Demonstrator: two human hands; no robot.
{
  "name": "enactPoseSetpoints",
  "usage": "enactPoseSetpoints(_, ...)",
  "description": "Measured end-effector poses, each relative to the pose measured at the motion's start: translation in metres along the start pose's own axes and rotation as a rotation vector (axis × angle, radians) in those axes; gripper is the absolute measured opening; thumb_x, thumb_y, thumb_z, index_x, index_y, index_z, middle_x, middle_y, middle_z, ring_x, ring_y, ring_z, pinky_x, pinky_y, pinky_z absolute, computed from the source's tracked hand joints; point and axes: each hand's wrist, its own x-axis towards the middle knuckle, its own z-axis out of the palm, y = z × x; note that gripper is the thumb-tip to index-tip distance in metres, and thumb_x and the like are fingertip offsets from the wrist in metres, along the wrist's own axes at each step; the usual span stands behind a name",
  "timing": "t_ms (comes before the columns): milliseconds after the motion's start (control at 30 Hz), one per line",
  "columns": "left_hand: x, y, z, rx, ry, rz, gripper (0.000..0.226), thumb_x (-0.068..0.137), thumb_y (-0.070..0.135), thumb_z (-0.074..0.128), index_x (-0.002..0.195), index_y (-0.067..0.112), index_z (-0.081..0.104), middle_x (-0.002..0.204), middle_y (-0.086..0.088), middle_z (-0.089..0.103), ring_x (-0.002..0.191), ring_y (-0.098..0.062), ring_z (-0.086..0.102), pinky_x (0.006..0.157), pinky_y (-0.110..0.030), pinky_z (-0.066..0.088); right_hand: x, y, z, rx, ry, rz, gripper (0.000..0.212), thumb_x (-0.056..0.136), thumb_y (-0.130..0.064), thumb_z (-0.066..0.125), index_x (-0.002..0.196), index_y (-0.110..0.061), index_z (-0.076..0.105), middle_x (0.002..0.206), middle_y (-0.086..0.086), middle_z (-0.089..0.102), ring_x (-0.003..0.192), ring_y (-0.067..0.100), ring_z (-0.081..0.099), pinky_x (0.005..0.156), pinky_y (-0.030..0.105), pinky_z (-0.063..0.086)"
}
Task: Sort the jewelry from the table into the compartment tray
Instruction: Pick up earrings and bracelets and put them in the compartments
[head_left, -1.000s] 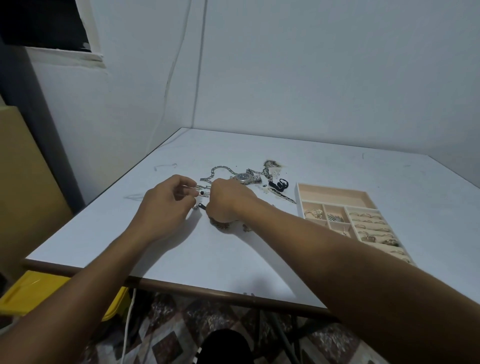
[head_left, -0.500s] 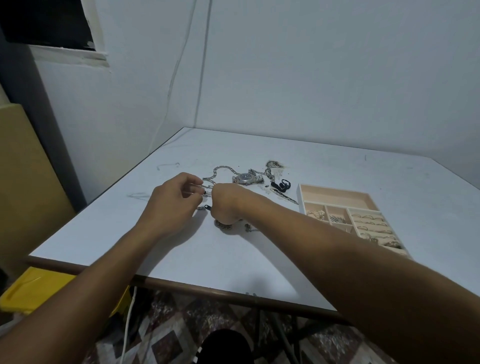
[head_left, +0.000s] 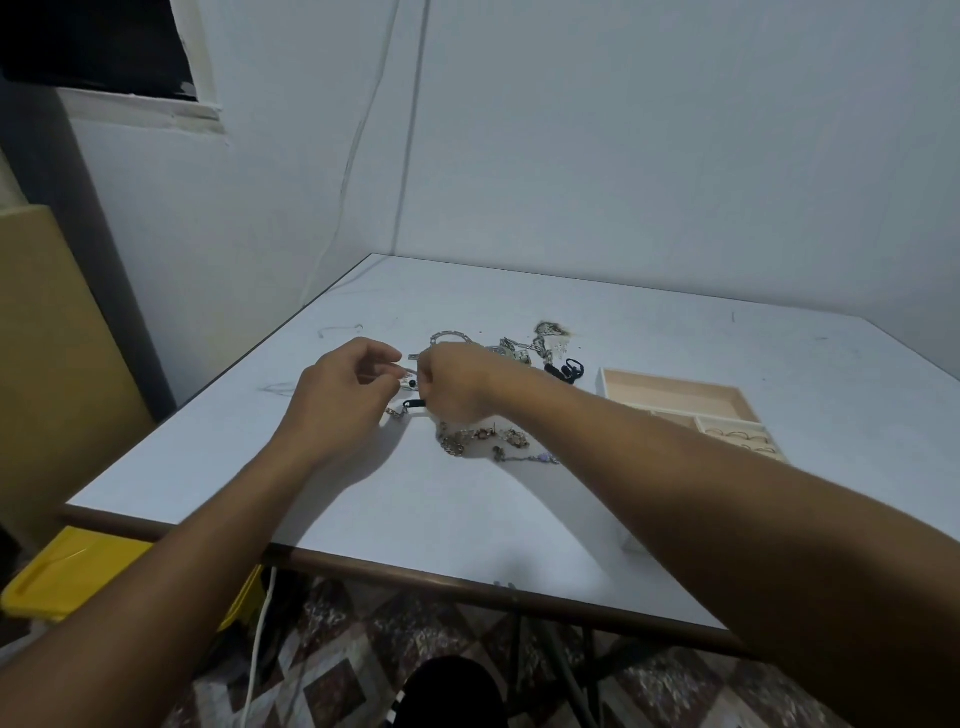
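Note:
My left hand and my right hand meet over the white table, both pinching a silver chain piece with black beads held between them just above the surface. A tangle of gold and silver chains lies right below my right wrist. A watch and more silver chains lie behind my right hand, with a black hair tie beside them. The beige compartment tray sits to the right, with rings in one slot; my right forearm hides its near part.
The table stands in a corner of two pale walls. A thin wire lies near the left edge. A yellow bin stands under the table's front-left corner, and a white cable hangs down over the patterned floor.
Both hands have stayed together on the beaded chain piece and lifted slightly. My right hand has shifted a little, which uncovers the chain tangle below it. The camera has tilted down a bit.

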Motion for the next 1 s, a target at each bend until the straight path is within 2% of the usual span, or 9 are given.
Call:
enactPoseSetpoints(100, 0.001, 0.001, 0.0, -0.095, 0.012, -0.047, 0.018, 0.089, 0.015, 0.052, 0.097, 0.024, 0.066, 0.094, 0.009, 0.073, 0.095, -0.014, 0.067, 0.091, -0.04, 0.052, 0.0, 0.001, -0.009, -0.02, 0.014, -0.033, 0.024, 0.092, -0.009, 0.046, 0.107, -0.004, 0.064, 0.11, 0.012, 0.067, 0.102, 0.029, 0.062, 0.083, 0.034, 0.051)
enactPoseSetpoints(200, -0.002, 0.011, 0.004, -0.311, 0.053, -0.135, 0.021, 0.095, 0.015, 0.046, 0.1, 0.011, 0.066, 0.095, -0.001, 0.072, 0.093, -0.018, 0.066, 0.079, -0.03, 0.052, -0.006, 0.002, -0.019, 0.025, 0.043, -0.066, 0.024, 0.091, -0.008, 0.047, 0.103, -0.005, 0.068, 0.108, 0.011, 0.068, 0.102, 0.029, 0.062, 0.085, 0.036, 0.052)
enactPoseSetpoints(267, -0.002, 0.016, 0.005, -0.393, 0.064, -0.191, 0.026, 0.097, 0.019, 0.043, 0.101, 0.006, 0.065, 0.095, -0.006, 0.071, 0.092, -0.021, 0.066, 0.076, -0.028, 0.05, -0.01, 0.002, -0.026, 0.055, 0.07, -0.081, 0.021, 0.09, -0.01, 0.051, 0.098, -0.005, 0.069, 0.102, 0.01, 0.07, 0.098, 0.028, 0.064, 0.082, 0.036, 0.053)
enactPoseSetpoints(367, 0.003, 0.015, 0.005, -0.447, 0.054, -0.228, 0.037, 0.101, 0.029, 0.036, 0.094, 0.007, 0.065, 0.097, -0.011, 0.072, 0.091, -0.027, 0.067, 0.081, -0.036, 0.05, -0.014, 0.0, -0.038, 0.1, 0.074, -0.099, 0.014, 0.088, -0.011, 0.055, 0.087, -0.011, 0.07, 0.087, 0.006, 0.073, 0.087, 0.022, 0.069, 0.076, 0.031, 0.054)
enactPoseSetpoints(433, 0.004, 0.015, 0.007, -0.492, 0.055, -0.246, 0.044, 0.102, 0.036, 0.033, 0.09, 0.009, 0.065, 0.094, -0.011, 0.072, 0.087, -0.028, 0.067, 0.077, -0.035, 0.05, -0.015, -0.001, -0.046, 0.137, 0.071, -0.101, 0.015, 0.086, -0.008, 0.055, 0.084, -0.009, 0.07, 0.082, 0.008, 0.075, 0.076, 0.019, 0.072, 0.069, 0.027, 0.056)
enactPoseSetpoints(567, 0.0, 0.019, 0.014, -0.577, 0.031, -0.248, 0.053, 0.102, 0.044, 0.028, 0.087, 0.011, 0.066, 0.082, -0.006, 0.075, 0.078, -0.023, 0.071, 0.077, -0.036, 0.05, -0.015, -0.003, -0.06, 0.122, 0.091, -0.111, 0.013, 0.083, -0.007, 0.059, 0.08, -0.012, 0.07, 0.075, 0.006, 0.075, 0.059, 0.011, 0.067, 0.049, 0.013, 0.046)
enactPoseSetpoints(733, -0.002, 0.026, 0.023, -0.702, 0.016, -0.291, 0.058, 0.1, 0.051, 0.029, 0.089, 0.009, 0.067, 0.078, -0.006, 0.075, 0.082, -0.027, 0.069, 0.083, -0.04, 0.052, -0.016, -0.002, -0.071, 0.151, 0.098, -0.128, 0.01, 0.082, -0.006, 0.062, 0.082, -0.008, 0.072, 0.075, 0.006, 0.075, 0.068, 0.014, 0.073, 0.053, 0.012, 0.047)
enactPoseSetpoints(867, -0.006, 0.033, 0.029, -0.778, -0.008, -0.297, 0.061, 0.1, 0.051, 0.029, 0.087, 0.006, 0.067, 0.085, -0.014, 0.074, 0.079, -0.029, 0.069, 0.081, -0.04, 0.049, -0.017, -0.001, -0.076, 0.133, 0.113, -0.132, 0.016, 0.08, -0.005, 0.056, 0.085, -0.005, 0.072, 0.076, 0.008, 0.075, 0.069, 0.015, 0.073, 0.065, 0.019, 0.055)
enactPoseSetpoints(1000, -0.007, 0.036, 0.035, -0.799, -0.048, -0.302, 0.064, 0.099, 0.054, 0.028, 0.094, 0.004, 0.067, 0.087, -0.013, 0.075, 0.077, -0.028, 0.071, 0.077, -0.036, 0.049, -0.019, -0.001, -0.082, 0.144, 0.129, -0.128, 0.017, 0.08, -0.004, 0.055, 0.084, -0.005, 0.072, 0.076, 0.009, 0.075, 0.069, 0.015, 0.074, 0.066, 0.019, 0.055)
